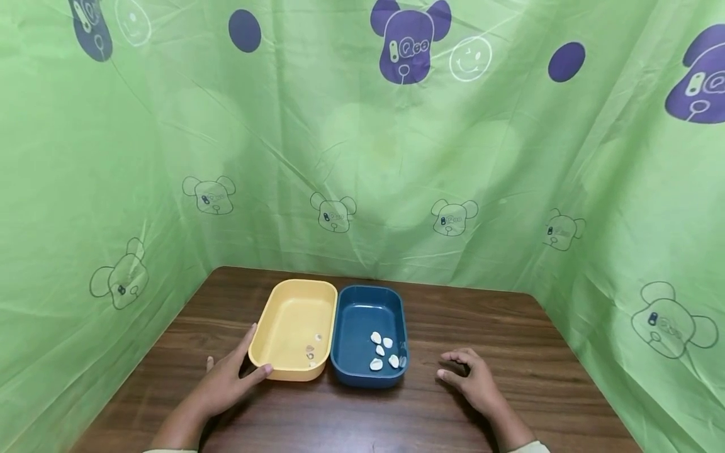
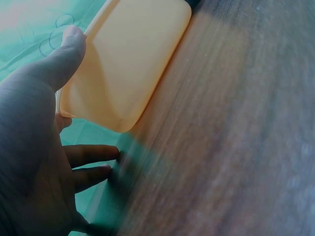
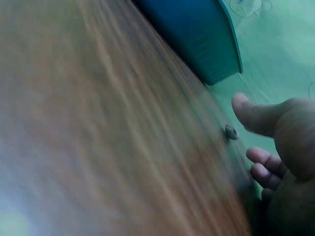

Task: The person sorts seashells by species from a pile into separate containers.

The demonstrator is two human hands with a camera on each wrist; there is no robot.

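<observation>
My left hand (image 1: 223, 380) holds the near left corner of a yellow tray (image 1: 297, 374), thumb on the near rim, index finger along the left side. The left wrist view shows the other fingers spread below that tray (image 2: 133, 59). Small brownish and pale shell-like pieces (image 1: 309, 348) lie in its near right part. Against it stands a blue tray (image 1: 368, 380) with several white shell-like pieces (image 1: 380, 350) inside. Right of the blue tray, my right hand (image 1: 478, 380) hovers with loosely bent fingers, holding nothing. A small dark oval thing (image 3: 231, 132) shows near its thumb in the right wrist view.
Both trays stand on a brown wooden table (image 1: 453, 314) with visible grain. A green curtain (image 1: 362, 157) printed with bear heads and purple spots surrounds it at the back and both sides.
</observation>
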